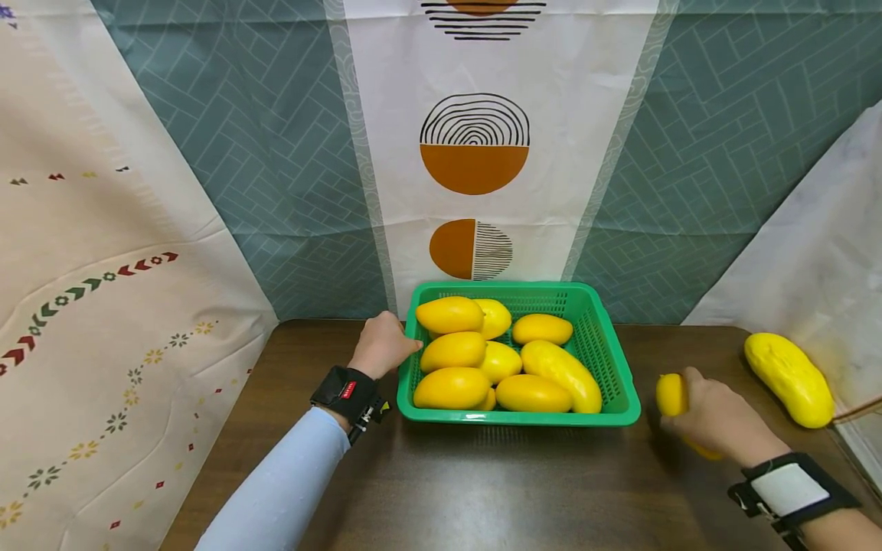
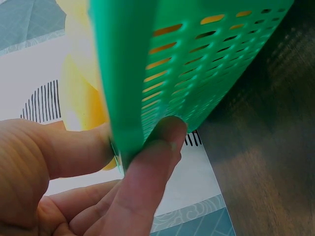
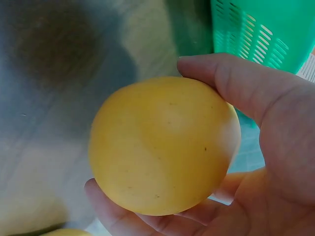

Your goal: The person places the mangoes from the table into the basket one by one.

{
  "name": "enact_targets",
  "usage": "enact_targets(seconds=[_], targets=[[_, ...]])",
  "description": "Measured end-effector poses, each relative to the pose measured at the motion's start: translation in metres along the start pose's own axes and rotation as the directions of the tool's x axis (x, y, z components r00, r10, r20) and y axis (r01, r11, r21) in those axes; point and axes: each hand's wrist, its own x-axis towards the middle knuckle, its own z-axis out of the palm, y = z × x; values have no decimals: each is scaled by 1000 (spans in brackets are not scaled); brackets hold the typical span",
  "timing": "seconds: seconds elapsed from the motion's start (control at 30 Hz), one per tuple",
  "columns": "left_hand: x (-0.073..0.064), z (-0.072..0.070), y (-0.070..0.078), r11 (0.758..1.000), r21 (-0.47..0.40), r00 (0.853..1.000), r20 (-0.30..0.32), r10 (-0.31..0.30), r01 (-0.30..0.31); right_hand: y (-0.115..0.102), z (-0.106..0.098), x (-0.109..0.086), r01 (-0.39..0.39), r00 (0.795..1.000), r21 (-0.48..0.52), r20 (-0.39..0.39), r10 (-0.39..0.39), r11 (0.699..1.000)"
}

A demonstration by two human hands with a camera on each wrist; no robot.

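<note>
A green plastic basket (image 1: 517, 418) on the dark table holds several yellow mangoes (image 1: 451, 389) and a longer, paler yellow fruit (image 1: 561, 373). My left hand (image 1: 382, 346) pinches the basket's left rim, thumb inside and fingers against the slotted outer wall (image 2: 197, 64). To the right of the basket, my right hand (image 1: 713, 417) grips a yellow mango (image 3: 165, 147), thumb on one side and fingers curled round the other. Below that hand in the head view a bit of yellow shows; whether it belongs to the same mango I cannot tell.
A large, bumpy yellow fruit (image 1: 788, 380) lies at the table's right edge, beyond my right hand. Patterned cloth (image 1: 276, 153) hangs right behind the table (image 1: 468, 490), and pale cloths drape at both sides.
</note>
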Motion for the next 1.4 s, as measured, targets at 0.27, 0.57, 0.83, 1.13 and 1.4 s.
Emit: enact_targets(seconds=[0.27, 0.57, 0.83, 1.13, 1.4], targets=[[2, 2, -3, 1000, 16, 1000, -20, 11, -11, -14, -13, 5, 31, 998, -7, -49, -31, 1000], [2, 2, -5, 1000, 11, 1000, -13, 5, -4, -29, -21, 13, 68, 992, 0, -107, -67, 998], [2, 3, -6, 1000, -1, 1000, -11, 12, -12, -44, -29, 24, 105, 981, 1, -163, -103, 995], [3, 2, -3, 1000, -2, 1000, -3, -4, 4, -53, -38, 32, 122, 965, -31, -228, -126, 992], [2, 0, -2, 1000, 7, 1000, -7, -3, 3, -71, -49, 41, 161, 946, -51, -278, -169, 986]])
